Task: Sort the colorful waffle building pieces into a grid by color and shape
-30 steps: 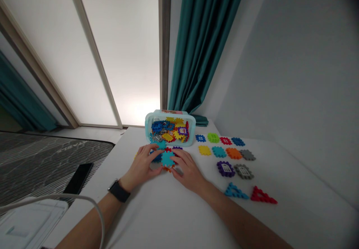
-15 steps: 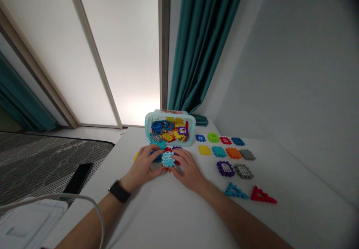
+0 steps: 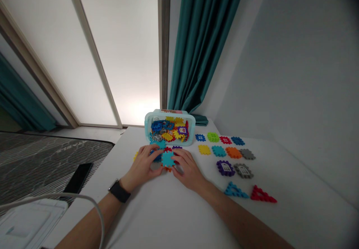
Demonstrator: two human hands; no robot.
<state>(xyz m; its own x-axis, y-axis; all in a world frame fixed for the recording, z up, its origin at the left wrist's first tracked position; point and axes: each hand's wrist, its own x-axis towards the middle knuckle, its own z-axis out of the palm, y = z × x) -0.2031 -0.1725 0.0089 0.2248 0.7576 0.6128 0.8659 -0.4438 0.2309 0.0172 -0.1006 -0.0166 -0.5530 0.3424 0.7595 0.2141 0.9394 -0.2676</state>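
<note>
Between my left hand [image 3: 141, 165] and my right hand [image 3: 188, 168], a teal star-edged interlocking toy piece [image 3: 168, 159] is held up by the fingertips of both. Beneath and around it lies a small cluster of red, blue, purple and orange pieces [image 3: 168, 169], partly hidden by my hands. Just beyond my fingers stands a pale turquoise plastic box [image 3: 146, 129], tilted and full of mixed pieces. Several loose pieces sit in rows to the right on the white table [image 3: 157, 219], including a purple window piece [image 3: 226, 168] and a red triangular frame [image 3: 260, 194].
A black phone [image 3: 77, 178] lies beyond the table's left edge on a dark striped surface. A white device [image 3: 30, 223] with a white cable sits at lower left. A teal curtain [image 3: 200, 47] and white wall rise behind the table.
The teal piece has turned over in my fingers, its printed brick face giving way to a plain teal face. My hands stay in nearly the same place.
</note>
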